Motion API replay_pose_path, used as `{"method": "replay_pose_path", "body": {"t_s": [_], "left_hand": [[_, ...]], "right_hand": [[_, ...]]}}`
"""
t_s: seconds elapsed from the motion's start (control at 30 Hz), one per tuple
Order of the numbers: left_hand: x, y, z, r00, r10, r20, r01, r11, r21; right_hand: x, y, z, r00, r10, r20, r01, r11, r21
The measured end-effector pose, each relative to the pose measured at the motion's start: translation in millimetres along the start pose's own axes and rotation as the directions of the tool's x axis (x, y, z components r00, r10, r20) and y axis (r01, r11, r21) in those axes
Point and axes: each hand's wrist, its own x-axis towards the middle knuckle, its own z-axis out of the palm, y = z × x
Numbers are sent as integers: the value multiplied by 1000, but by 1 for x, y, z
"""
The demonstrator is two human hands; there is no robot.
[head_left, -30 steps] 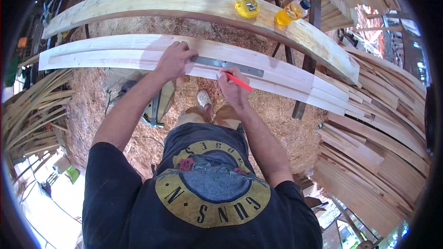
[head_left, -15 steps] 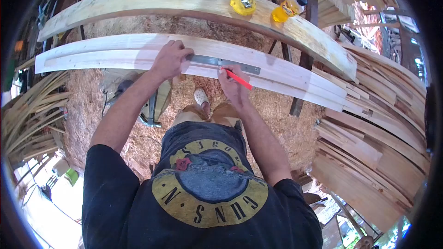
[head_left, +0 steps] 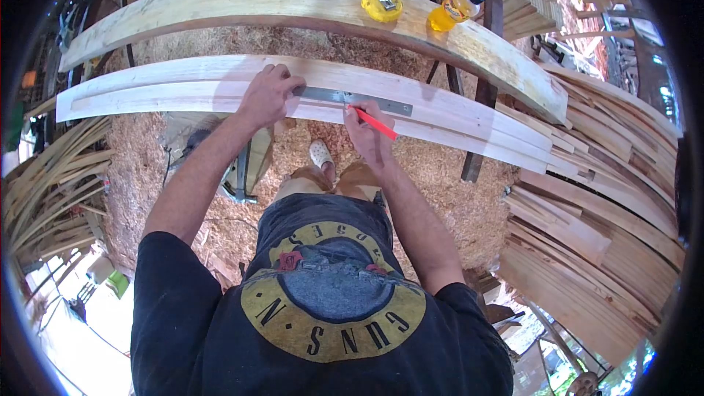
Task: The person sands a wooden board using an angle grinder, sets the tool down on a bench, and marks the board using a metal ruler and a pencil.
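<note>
A long pale board (head_left: 183, 73) lies crosswise in front of me, with a metal ruler (head_left: 381, 105) flat on it. My left hand (head_left: 268, 95) has its fingers closed on the ruler's left end, against the board. In my right hand (head_left: 367, 126) is a red pencil (head_left: 378, 125), its point end at the ruler's lower edge near the middle. The fingers of that hand are closed round the pencil, and its tip is too small to make out.
A thicker beam (head_left: 242, 4) beyond the board bears a yellow tape measure (head_left: 382, 5) and a bottle of orange liquid (head_left: 453, 11). Stacked planks (head_left: 579, 279) stand at the right, thin strips (head_left: 51, 183) at the left. Wood shavings (head_left: 433, 183) cover the floor.
The view has shifted slightly, so the board, beam and bottle appear a little further left. Both hands keep their hold on the ruler and the pencil.
</note>
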Motion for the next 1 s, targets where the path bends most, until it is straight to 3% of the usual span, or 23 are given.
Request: {"method": "replay_pose_path", "body": {"t_s": [0.3, 0.5, 0.6, 1.0], "left_hand": [[-2, -1, 1, 1000, -12, 21, 12, 1000, 15], [-1, -1, 0, 999, -16, 32, 15, 1000, 27], [-1, -2, 3, 1000, -7, 26, 7, 1000, 28], [1, -1, 0, 1000, -1, 15, 1, 1000, 9]], "right_hand": [[1, -7, -5, 999, -42, 17, 42, 999, -12], [1, 4, 4, 992, -108, -61, 107, 994, -11], [0, 3, -1, 998, -61, 14, 61, 998, 2], [1, -9, -1, 999, -34, -20, 34, 999, 2]]}}
